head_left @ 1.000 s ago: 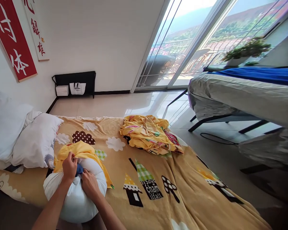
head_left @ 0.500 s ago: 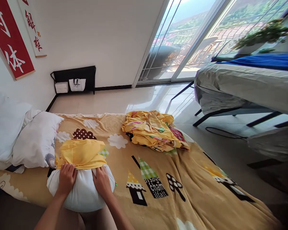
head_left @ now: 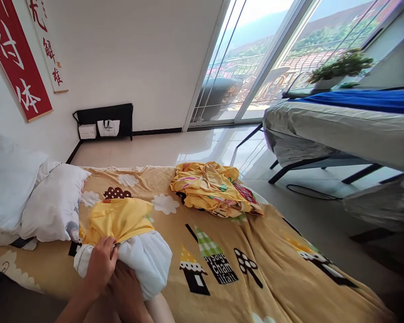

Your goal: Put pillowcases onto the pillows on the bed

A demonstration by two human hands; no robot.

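A white pillow (head_left: 148, 260) rests at the bed's near edge against my legs, its far part inside a yellow pillowcase (head_left: 121, 220). My left hand (head_left: 103, 260) is closed on the rim of the pillowcase, thumb and fingers pinching the cloth. Just to its right and lower, my right hand (head_left: 128, 287) presses against the near side of the pillow in shadow. Its fingertips are hidden by the left hand and the white fabric, so its grip is unclear. The pillow's right side bulges out of the case.
White pillows (head_left: 52, 202) lie at the left on a patterned tan blanket (head_left: 222, 242). A heap of yellow bedding (head_left: 212, 186) sits at the far side of the bed. Beyond are a low black rack (head_left: 104, 114), a sliding glass door (head_left: 245, 67) and a covered piece of furniture (head_left: 323, 130).
My right hand has left the right part of the pillowcase rim and moved down and left beside my left hand. The pillow has shifted right and tilted, bulging more at its right side.
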